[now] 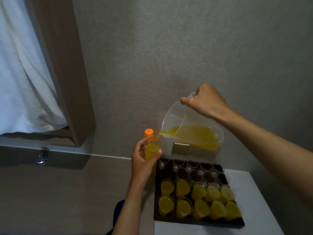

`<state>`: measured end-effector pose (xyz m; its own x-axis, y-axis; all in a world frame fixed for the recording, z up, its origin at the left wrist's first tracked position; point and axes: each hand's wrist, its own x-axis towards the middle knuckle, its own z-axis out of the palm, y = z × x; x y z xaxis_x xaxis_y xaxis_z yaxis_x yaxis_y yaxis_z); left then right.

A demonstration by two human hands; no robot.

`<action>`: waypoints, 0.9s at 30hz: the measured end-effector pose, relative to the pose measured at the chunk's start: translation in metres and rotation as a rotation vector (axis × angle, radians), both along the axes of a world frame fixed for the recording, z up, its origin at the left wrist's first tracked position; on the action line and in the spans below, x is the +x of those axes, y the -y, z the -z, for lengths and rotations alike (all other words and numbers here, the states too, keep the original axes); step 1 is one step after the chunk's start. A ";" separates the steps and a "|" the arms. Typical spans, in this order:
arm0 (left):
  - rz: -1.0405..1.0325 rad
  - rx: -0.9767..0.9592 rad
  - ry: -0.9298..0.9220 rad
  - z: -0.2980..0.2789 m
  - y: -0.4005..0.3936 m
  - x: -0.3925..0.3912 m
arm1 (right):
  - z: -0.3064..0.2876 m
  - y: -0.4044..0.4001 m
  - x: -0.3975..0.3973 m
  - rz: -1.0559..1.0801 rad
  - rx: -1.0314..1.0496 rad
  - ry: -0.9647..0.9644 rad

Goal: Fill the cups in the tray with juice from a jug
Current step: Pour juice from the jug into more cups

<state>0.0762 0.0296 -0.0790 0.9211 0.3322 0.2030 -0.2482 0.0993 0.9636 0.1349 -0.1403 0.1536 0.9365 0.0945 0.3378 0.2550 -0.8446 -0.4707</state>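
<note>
Speckled grey wall (186, 48) | right hand (205, 100) tilts clear plastic jug (191, 131) | left hand (144, 163) grips cup (151, 150)

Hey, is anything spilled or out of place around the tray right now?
No spill shows. One oddity: the left hand holds the cup beside the tray, not over it, so drips from the jug would miss it.
</note>
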 end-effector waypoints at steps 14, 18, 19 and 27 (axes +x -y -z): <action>0.004 -0.018 0.008 0.000 0.009 -0.004 | -0.003 0.005 -0.004 0.024 -0.020 -0.007; 0.006 -0.006 0.001 0.002 0.010 -0.003 | -0.004 0.005 -0.005 0.031 -0.027 -0.007; 0.008 -0.009 0.001 0.001 0.010 -0.003 | -0.004 0.005 -0.006 0.036 -0.029 -0.007; 0.003 -0.015 0.003 -0.002 0.013 -0.004 | -0.004 0.006 -0.007 0.026 -0.026 -0.014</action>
